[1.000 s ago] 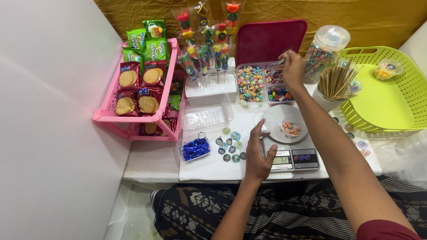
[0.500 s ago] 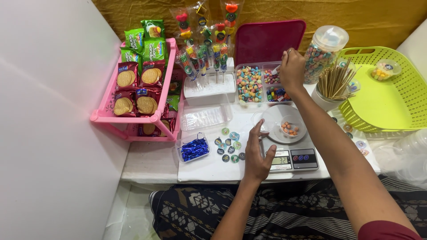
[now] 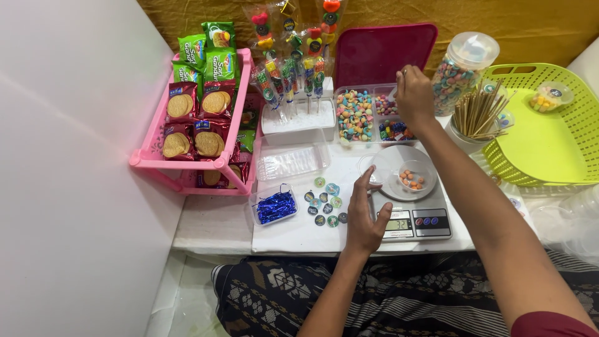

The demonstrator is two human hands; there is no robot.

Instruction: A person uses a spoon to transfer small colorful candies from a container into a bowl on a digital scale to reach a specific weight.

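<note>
White desk (image 3: pixel 293 231) — left hand (image 3: pixel 365 212) open, fingertips by a clear cup (image 3: pixel 374 167) beside the scale (image 3: pixel 412 206). Right hand (image 3: pixel 413 93) over the candy tray (image 3: pixel 368 115) — fingers pinched; contents unclear.

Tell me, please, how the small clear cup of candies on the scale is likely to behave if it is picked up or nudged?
The clear cup looks thin-walled plastic, so it would probably flex under a firm pinch. It holds only a few orange candies, so it is likely light and may slide easily on the smooth white scale plate. Its low shape suggests sliding rather than tipping.
</note>
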